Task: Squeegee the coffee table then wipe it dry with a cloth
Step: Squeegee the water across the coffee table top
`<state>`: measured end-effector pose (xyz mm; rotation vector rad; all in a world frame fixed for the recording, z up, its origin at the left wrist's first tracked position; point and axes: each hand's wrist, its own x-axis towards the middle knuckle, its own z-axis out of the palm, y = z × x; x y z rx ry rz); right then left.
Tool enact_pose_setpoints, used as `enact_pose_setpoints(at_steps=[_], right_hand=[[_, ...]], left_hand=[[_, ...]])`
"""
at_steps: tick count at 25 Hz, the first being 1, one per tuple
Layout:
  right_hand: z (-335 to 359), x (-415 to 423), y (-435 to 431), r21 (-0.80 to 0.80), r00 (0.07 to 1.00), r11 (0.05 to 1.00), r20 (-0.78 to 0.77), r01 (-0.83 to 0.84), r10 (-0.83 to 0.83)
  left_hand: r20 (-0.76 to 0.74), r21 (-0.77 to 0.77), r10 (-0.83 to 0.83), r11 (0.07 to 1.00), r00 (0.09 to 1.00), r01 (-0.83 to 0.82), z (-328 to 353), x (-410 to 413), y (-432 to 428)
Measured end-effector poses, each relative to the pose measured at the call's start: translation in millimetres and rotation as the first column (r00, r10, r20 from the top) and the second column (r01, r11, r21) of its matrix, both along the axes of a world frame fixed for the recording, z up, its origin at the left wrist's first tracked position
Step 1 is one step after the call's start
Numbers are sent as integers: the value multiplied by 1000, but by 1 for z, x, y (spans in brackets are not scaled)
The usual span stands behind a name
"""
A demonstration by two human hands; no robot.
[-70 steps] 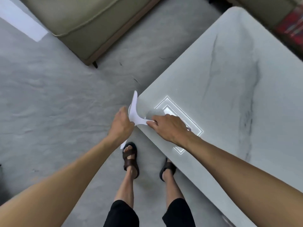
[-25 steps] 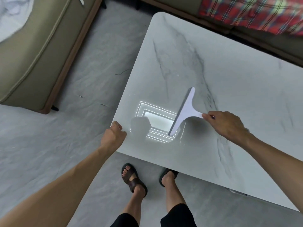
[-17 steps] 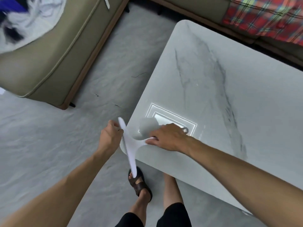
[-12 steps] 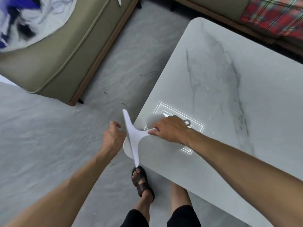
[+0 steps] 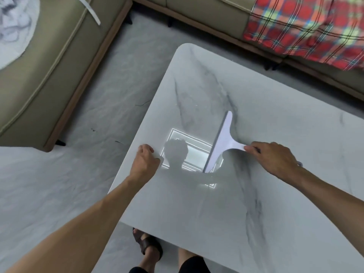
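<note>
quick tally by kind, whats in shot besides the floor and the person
coffee table: 1
squeegee: 1
sofa sections, one at top left and one along the top: 2
plaid blanket: 1
white cloth on the left sofa: 1
total: 6

You have grey marbled floor (image 5: 59, 194) at left, an olive sofa (image 5: 49, 75) upper left, a red plaid blanket (image 5: 305, 26) upper right.

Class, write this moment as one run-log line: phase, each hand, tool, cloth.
phase: squeegeeing | right hand: grips squeegee handle, blade on coffee table | left hand: rests on table's left edge | cloth: none on table
</note>
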<state>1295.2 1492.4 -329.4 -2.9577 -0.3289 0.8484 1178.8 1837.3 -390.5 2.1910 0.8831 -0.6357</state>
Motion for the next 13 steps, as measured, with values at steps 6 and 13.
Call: enact_pose_setpoints(at_steps=[6,13], right_hand=[[-10,8,107,218,937,924,-82,-315,339],[-60,4,253,318,827,802,-87,-506,556]], left_hand=[[74,83,262,960,962,-268,8,7,21],[48,98,367,924,929,-370,2,-9,69]])
